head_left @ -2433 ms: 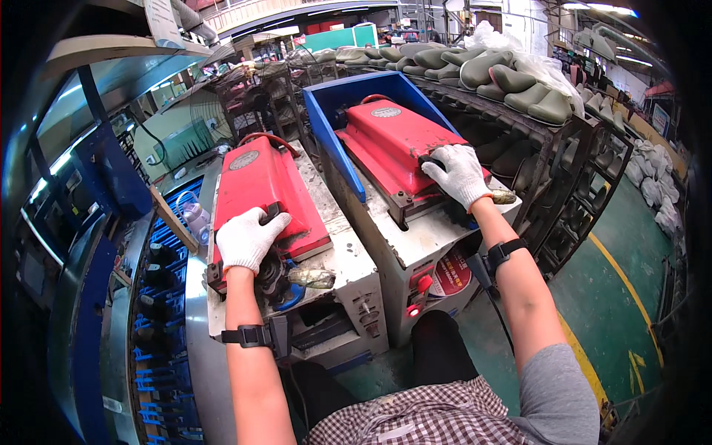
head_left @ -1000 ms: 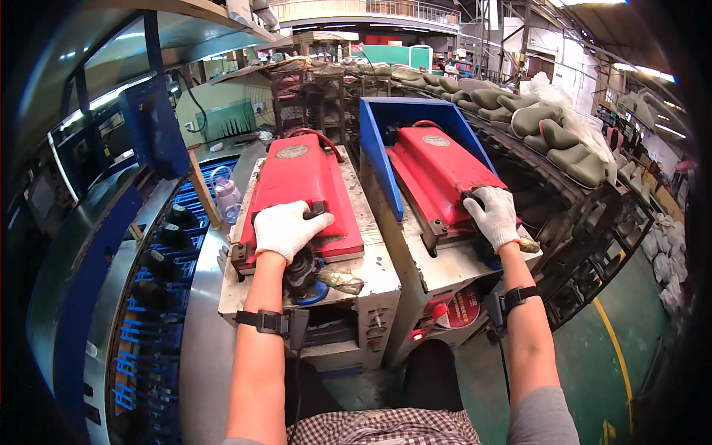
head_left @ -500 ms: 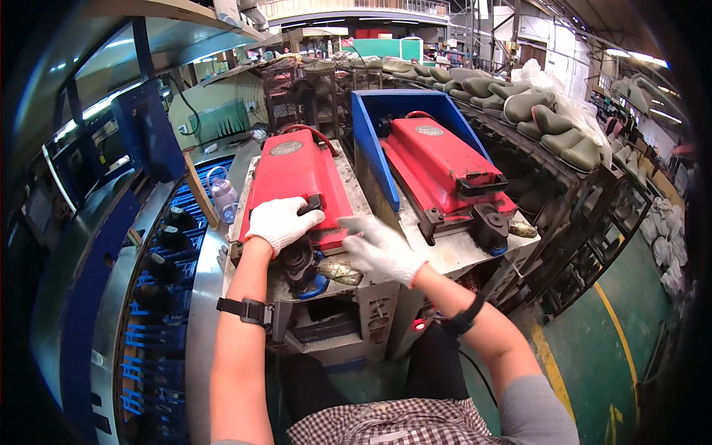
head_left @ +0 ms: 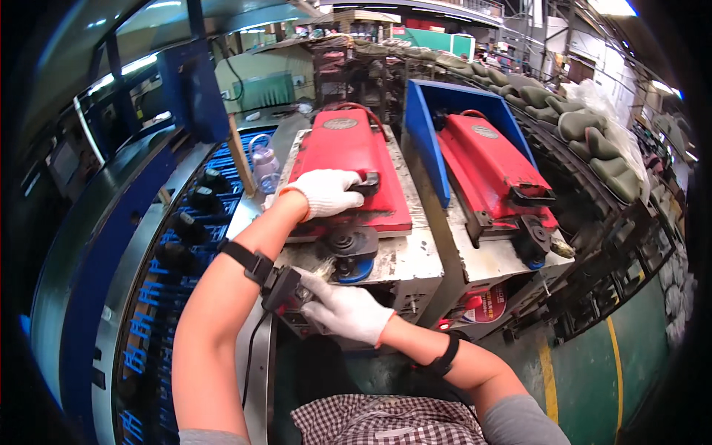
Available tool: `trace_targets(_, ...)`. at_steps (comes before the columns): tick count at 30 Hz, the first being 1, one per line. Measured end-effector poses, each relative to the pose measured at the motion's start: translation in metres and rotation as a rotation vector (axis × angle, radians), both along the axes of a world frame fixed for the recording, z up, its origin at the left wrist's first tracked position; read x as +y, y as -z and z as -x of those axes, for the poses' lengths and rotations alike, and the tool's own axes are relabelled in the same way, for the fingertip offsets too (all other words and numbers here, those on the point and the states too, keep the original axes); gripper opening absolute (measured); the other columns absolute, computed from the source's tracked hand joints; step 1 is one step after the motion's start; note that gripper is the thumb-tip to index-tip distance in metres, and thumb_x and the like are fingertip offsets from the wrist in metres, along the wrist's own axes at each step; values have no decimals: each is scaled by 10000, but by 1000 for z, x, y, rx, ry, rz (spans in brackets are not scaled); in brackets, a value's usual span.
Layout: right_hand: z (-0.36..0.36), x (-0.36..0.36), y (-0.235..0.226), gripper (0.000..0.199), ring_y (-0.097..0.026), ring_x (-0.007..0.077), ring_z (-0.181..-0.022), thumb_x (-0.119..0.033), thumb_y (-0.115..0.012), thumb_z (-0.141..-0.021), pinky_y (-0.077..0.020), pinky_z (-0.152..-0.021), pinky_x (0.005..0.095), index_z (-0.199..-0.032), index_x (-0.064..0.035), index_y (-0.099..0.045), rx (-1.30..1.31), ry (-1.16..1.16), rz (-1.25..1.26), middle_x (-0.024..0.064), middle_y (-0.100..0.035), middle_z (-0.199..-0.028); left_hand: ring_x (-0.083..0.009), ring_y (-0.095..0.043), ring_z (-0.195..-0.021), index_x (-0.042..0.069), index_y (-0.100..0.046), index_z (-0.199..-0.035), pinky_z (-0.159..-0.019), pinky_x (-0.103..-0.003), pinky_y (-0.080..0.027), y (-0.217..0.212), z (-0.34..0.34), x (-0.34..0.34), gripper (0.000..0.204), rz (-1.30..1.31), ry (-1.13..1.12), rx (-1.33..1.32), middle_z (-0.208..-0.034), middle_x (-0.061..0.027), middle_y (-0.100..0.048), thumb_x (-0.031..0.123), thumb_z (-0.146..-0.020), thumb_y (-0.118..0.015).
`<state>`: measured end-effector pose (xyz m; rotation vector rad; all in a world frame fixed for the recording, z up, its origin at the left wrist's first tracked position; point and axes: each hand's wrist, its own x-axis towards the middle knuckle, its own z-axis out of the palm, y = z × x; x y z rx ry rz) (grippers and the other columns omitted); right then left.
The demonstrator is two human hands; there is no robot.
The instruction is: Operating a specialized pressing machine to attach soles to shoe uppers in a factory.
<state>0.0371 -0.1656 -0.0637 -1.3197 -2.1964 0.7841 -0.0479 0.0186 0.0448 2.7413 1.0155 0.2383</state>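
Observation:
My left hand, in a white knit glove, reaches over the front of the left red metal cover. Its fingers close around the black handle there. Lower down, my right hand, also gloved, is beside my left forearm at the machine's front, with fingers stretched out and apart. A black strapped-on device on my left wrist partly hides those fingertips. In front of the cover sits a dark round fitting on a blue base. A taped lever end shows at its left.
A second machine with a red cover and a blue guard stands at right. Green-grey shoe-shaped pieces fill a rack beyond it. Blue racking runs along the left, near a lidded bottle.
My view has shifted, so the machines appear further right. My right hand has dropped toward my left forearm. The taped lever end has gone from the fitting's right to its left.

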Motion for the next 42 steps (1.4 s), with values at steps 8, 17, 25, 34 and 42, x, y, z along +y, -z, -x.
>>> trace_targets(8, -62, 16, -32, 283, -714, 307, -1133, -125, -626, -1015, -548, -1024, 402, -1267, -30, -711, 307, 10, -235, 162, -733, -1216, -329, -724, -1101, 115, -717, -1253, -964, -400, -557, -56, 4, 11, 487, -217, -67, -261, -1180, -170, -755, 355, -832, -772)
trace_targets(17, -90, 182, -41, 805, -513, 498, -1386, -543, -648, -934, -429, -1175, 471, -1606, -141, -459, -207, 333, -193, 384, -489, -1492, -402, -365, -1525, 149, -522, -1532, -1272, -570, -236, -57, 15, 35, 711, -1058, -125, -457, -1600, -150, -481, 467, -926, -718)
trace_targets(25, -33, 244, -46, 943, -562, 560, -1330, -636, -727, -795, -483, -1137, 515, -1618, -278, -438, -528, 412, -44, 333, -287, -1661, -375, -252, -1602, 185, -465, -1602, -1329, -536, -120, -33, 53, 18, 906, -977, -91, -480, -1702, -125, -358, 314, -789, -842)
trace_targets(34, -74, 201, -62, 632, -661, 243, -1106, -458, -656, -927, -538, -936, 510, -1470, -157, -538, 806, 460, 323, 83, -703, -1206, -292, -458, -1493, 63, -323, -1653, -1190, -429, -413, 57, 100, -28, 787, 371, -190, -1335, -1624, -145, -461, 257, -990, -700)
trace_targets(42, 2, 73, -68, 686, -350, 261, -1565, -293, -509, -1101, -240, -1297, 390, -1676, -18, -256, 1049, -163, 336, 164, -363, -1693, -277, -650, -1279, 92, -515, -1503, -1100, -450, -539, 73, 95, -109, 595, 1377, 74, -1983, -1455, -145, -625, 491, -1064, -553)
